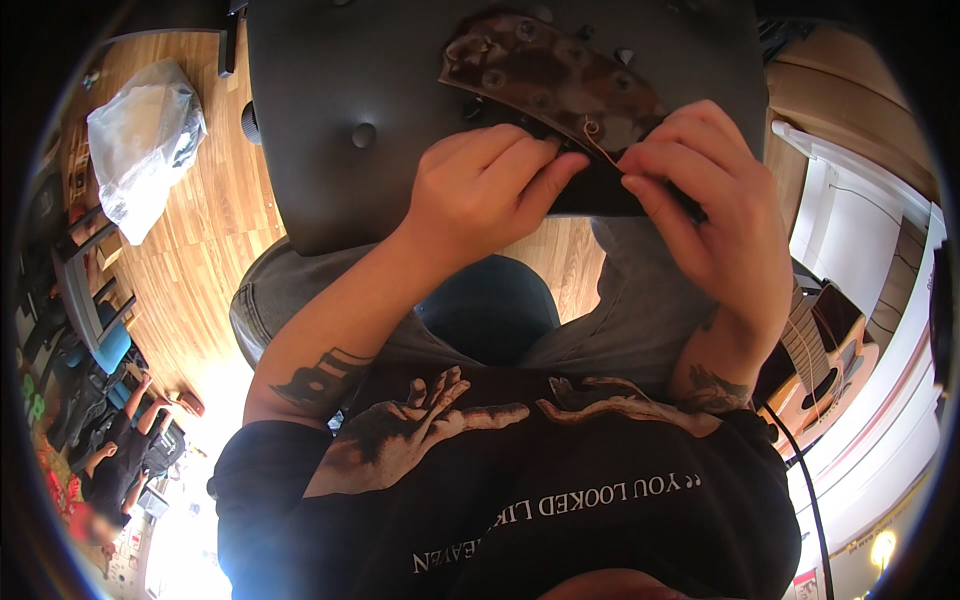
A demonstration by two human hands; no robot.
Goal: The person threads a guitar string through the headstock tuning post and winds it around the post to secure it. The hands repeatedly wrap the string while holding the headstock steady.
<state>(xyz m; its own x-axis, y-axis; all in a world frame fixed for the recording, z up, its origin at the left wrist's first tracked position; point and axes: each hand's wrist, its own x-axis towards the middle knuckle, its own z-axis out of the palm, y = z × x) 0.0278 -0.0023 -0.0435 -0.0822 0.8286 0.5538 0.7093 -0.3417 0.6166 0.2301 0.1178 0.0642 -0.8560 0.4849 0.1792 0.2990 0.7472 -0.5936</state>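
A glossy dark brown guitar headstock (565,75) lies on a black padded seat with buttons (320,80). Round metal fittings dot its surface, and small dark tuning pegs stick out from its edges. My right hand (705,185) is closed at the headstock's right end, thumb and forefinger pinching a thin copper-coloured guitar string (592,135). The string's free end curls into a small loop above the headstock's near edge. My left hand (490,185) is closed at that same near edge, thumb against the fingers. What sits between those fingertips is mostly hidden.
A translucent plastic bag (150,145) lies on the wooden floor (215,200) at the left. An acoustic guitar (825,370) leans at the right, by a white wall unit and a black cable (815,490). Other people (110,465) are at the far left.
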